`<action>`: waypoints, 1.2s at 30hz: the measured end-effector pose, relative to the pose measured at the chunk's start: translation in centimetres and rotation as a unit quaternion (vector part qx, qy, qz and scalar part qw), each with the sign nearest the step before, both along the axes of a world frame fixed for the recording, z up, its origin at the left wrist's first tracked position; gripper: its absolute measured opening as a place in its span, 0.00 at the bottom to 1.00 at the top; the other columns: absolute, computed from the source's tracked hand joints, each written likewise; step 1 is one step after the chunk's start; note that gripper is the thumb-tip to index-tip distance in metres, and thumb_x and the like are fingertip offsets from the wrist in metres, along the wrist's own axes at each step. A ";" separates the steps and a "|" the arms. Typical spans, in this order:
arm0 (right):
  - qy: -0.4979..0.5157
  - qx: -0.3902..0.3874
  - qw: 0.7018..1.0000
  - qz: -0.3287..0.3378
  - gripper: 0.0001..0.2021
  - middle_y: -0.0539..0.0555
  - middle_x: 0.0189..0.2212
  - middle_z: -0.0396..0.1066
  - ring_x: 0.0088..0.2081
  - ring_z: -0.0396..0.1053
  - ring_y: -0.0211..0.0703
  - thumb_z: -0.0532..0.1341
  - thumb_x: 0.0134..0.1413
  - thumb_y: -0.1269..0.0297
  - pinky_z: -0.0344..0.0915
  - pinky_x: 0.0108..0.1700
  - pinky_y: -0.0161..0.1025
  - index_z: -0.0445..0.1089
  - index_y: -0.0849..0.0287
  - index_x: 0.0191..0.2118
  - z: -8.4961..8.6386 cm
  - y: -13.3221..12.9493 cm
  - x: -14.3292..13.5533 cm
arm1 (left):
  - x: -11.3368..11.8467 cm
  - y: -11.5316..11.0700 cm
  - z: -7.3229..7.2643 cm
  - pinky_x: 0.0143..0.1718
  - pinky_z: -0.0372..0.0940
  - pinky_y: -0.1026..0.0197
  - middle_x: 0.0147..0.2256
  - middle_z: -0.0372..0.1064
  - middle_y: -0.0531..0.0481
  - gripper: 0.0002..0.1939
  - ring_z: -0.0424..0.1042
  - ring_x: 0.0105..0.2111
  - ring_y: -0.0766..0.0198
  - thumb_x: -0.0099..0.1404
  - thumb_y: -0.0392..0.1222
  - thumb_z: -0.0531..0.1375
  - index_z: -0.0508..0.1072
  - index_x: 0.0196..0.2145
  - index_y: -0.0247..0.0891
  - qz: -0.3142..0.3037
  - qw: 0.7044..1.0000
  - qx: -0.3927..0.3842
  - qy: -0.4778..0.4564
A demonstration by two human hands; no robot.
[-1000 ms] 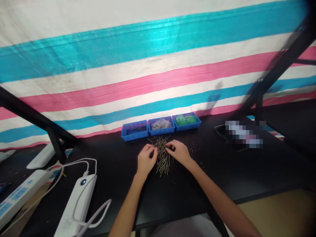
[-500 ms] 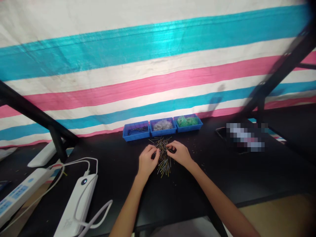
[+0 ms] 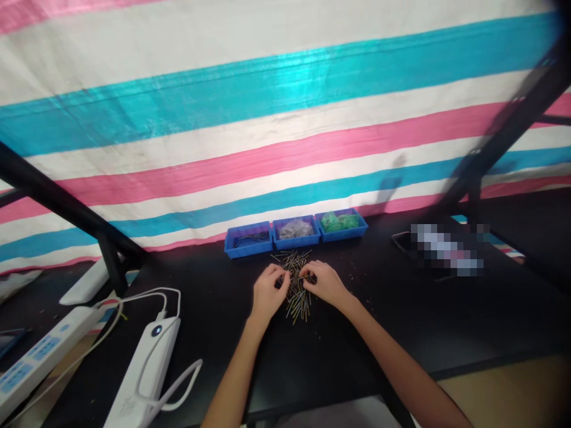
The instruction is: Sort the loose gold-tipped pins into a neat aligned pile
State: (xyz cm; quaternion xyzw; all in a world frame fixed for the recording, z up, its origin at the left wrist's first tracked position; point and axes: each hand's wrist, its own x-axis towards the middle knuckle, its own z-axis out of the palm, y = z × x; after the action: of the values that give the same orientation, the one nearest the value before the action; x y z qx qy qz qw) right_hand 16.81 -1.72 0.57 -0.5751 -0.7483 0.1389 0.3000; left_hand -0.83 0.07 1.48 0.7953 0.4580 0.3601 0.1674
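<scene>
A loose pile of thin metal sticks [image 3: 298, 304], gold and silver in tone, lies on the black table in front of me. My left hand [image 3: 269, 292] is at the pile's left side, thumb and fingers closed in a pinch. Whatever is between those fingertips is too small to make out. From the right, my right hand [image 3: 329, 286] reaches to the pile, its thumb and forefinger curled together. Some sticks show by its fingertips, but I cannot tell whether one is gripped. Behind the pile, a blue tray [image 3: 248, 250] contains a few dark thin pieces.
Beside that tray stand a blue tray [image 3: 298, 241] of clear plastic pieces and another blue tray [image 3: 344, 234] of green ones. A phone [image 3: 401, 240], partly blurred, lies right. To the left are a white power bank [image 3: 145, 368], cables and a power strip [image 3: 53, 351].
The view has shifted slightly, so everything sits a little lower and to the right. Both hands stay at the pile in pinched poses, with only small finger movement.
</scene>
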 end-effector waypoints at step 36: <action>0.439 -0.118 0.890 0.024 0.12 0.52 0.29 0.75 0.32 0.71 0.40 0.63 0.46 0.61 0.66 0.37 0.38 0.70 0.59 0.38 0.8 0.7 -0.7 | 0.7 0.5 -0.1 0.24 0.60 0.66 0.29 0.67 0.50 0.11 0.65 0.27 0.69 0.58 0.47 0.60 0.77 0.35 0.39 -0.061 0.977 -0.083 -0.187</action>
State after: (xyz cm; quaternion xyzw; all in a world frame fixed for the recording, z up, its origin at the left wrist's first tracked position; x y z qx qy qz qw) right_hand 16.07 -1.06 1.37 -0.4687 -0.5314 0.4718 0.5247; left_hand -0.17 0.52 1.36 0.7237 0.3974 0.4524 0.3372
